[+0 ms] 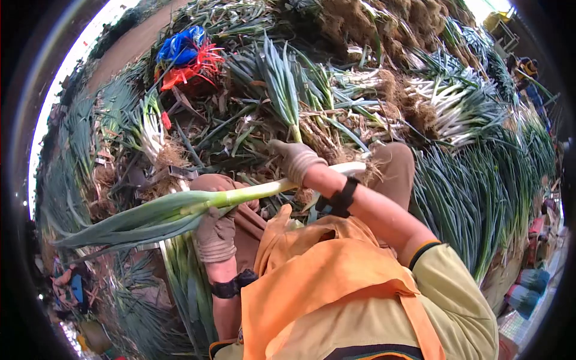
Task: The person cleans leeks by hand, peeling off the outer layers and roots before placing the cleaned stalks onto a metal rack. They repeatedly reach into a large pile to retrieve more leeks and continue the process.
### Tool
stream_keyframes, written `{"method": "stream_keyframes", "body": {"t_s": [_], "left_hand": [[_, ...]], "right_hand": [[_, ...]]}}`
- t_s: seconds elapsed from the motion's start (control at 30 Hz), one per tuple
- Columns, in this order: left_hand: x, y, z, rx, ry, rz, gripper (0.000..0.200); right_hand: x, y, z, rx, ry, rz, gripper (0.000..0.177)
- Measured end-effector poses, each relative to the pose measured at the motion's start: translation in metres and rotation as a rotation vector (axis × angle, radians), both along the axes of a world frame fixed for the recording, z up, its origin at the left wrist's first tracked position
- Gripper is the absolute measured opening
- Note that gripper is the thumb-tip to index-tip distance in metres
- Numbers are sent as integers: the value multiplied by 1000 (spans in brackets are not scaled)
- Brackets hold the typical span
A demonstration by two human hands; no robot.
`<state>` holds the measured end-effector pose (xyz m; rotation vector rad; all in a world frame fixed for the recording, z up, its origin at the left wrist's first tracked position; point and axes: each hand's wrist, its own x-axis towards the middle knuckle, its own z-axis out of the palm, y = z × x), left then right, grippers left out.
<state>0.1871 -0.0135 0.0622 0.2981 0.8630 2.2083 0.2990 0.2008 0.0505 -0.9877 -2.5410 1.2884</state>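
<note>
My left hand (215,233), in a dirty knitted glove, is closed around a long leek (255,191) where the leaves begin. The leek lies across my lap, green leaves to the left, white root end to the right. It passes by my right wrist, which hides a short stretch of the stem. My right hand (295,157), also gloved, reaches forward with curled fingers closed at the stem base of a second leek (282,90), whose leaves point away from me. The fingertips are partly hidden by the hand's back.
Trimmed leeks (450,108) with white stems lie at the right. A dense row of leeks (480,198) stands beside my knee. Blue and red plastic ties (185,55) rest among leaf scraps ahead. A leek bundle (157,135) leans by a metal frame (171,174) at left.
</note>
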Motion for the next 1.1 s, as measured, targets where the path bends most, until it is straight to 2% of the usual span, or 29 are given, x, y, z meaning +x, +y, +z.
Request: {"method": "stream_keyframes", "body": {"t_s": [0.07, 0.1, 0.17, 0.2, 0.23, 0.27, 0.33, 0.4, 0.43, 0.47, 0.53, 0.57, 0.6, 0.63, 0.67, 0.7, 0.73, 0.8, 0.83, 0.87, 0.93, 0.97, 1.0, 1.07, 1.1], "left_hand": [[0, -4, -8, 92, 65, -119, 50], [4, 0, 4, 115, 62, -173, 51], [13, 6, 28, 154, 59, -281, 55], [7, -2, 16, 126, 13, -225, 55], [1, -11, 4, 98, -31, -167, 55], [-9, -16, -13, -157, 138, 6, 54], [-7, -20, -20, -418, 301, 165, 52], [9, -12, -11, 216, 115, -47, 50], [1, -20, -31, 157, 220, 16, 50], [14, -6, -7, 359, 182, -178, 48], [22, -10, -19, 314, 76, -115, 48], [20, -10, -34, -114, 349, 67, 46], [22, -4, -35, -592, 561, 181, 44], [33, 1, -39, -139, -241, 5, 42], [32, -2, -48, -87, -264, -133, 42], [30, -5, -57, -43, -281, -275, 43], [28, -7, -66, -7, -288, -416, 43], [42, 0, -40, -156, -584, -359, 41], [47, 2, -16, -204, -685, -408, 35], [44, -2, -11, -211, -686, -405, 35], [35, -13, -3, -868, -190, -769, 32], [36, -15, 17, -826, 118, -907, 34], [38, -10, 29, -829, 114, -912, 34], [42, 21, 51, -681, 1008, -602, 36], [44, 41, 70, -778, 1519, -470, 43]], "right_hand": [[5, 20, -57, 53, 269, 19, 25], [22, 31, -50, 59, 267, 7, 25], [44, 61, -34, -386, 285, -229, 22], [53, 68, -24, -613, 287, -341, 21], [65, 57, 5, -573, 361, -340, 23], [77, 52, 11, -446, 332, -277, 24], [90, 39, -2, -527, 619, 58, 28], [98, 18, 2, -271, 483, 216, 31], [98, 13, 7, 22, 390, 267, 29], [97, 12, 8, 222, 359, 252, 21], [98, 5, 10, 345, 275, 63, 19], [99, 6, 6, 444, 188, -29, 17], [101, 10, -5, 442, 187, -32, 17], [103, 15, -18, 326, 183, -127, 17], [104, 19, -25, 208, 180, -218, 17], [105, 23, -25, 283, 17, -183, 17], [104, 22, -28, 278, 20, -185, 17], [105, 20, -41, 324, -57, -217, 18], [104, 21, -51, 322, -37, -240, 18], [105, 22, -57, 315, -37, -240, 18], [106, 26, -69, 112, 197, -497, 17], [106, 32, -83, 117, 260, -497, 17], [105, 33, -78, 113, 255, -501, 17], [100, 34, -68, 13, 222, -495, 15], [96, 34, -68, -12, 249, -528, 12]]}}
